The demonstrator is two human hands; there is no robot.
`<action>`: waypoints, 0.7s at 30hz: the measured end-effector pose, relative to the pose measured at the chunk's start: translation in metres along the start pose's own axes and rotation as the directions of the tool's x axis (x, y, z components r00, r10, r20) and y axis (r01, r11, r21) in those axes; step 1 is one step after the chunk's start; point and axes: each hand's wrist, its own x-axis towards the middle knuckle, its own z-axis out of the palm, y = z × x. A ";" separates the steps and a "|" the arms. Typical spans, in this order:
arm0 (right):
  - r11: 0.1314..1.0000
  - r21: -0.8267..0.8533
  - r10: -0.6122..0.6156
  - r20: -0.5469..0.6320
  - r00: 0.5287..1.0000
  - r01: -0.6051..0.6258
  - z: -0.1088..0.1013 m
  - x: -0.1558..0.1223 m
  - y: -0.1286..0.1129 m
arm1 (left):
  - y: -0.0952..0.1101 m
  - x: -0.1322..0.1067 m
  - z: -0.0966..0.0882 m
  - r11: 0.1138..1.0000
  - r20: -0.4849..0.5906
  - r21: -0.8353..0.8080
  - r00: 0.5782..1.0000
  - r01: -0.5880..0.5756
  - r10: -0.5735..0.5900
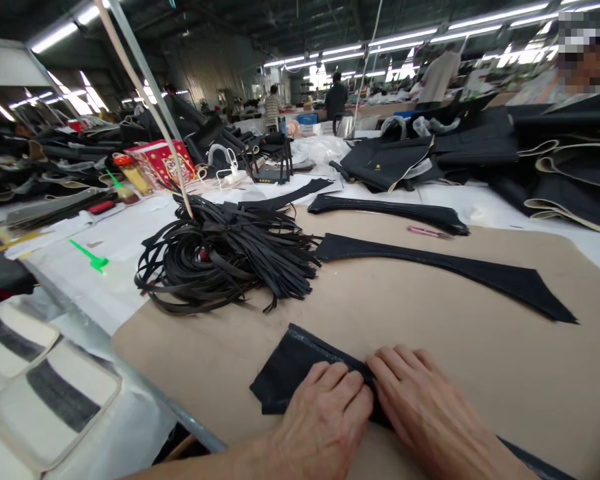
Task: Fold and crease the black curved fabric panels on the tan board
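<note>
A black leather-like piece (280,377) lies on the tan work mat (220,373), its wide end to the left and a narrow end showing past my right wrist. A shiny strip runs along its upper edge. My left hand (325,413) is closed on the piece, fingers curled at its folded edge. Close beside it, my right hand (420,393) bends its fingers over the same edge. Both thumbs and the fold under the fingers are mostly hidden.
Beyond my hands lie a long black shaped piece (430,257), a stack of similar strips (390,210) and pink-handled snips (430,232). A heap of thin black strips (230,253) sits left. A green applicator (93,257) and pale panels (55,393) are further left. People stand behind.
</note>
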 end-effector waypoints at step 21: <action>0.992 0.036 0.111 0.147 0.983 -0.117 -0.028 0.013 -0.009 | -0.008 -0.006 0.023 0.983 -0.417 0.178 0.902 -0.041 0.114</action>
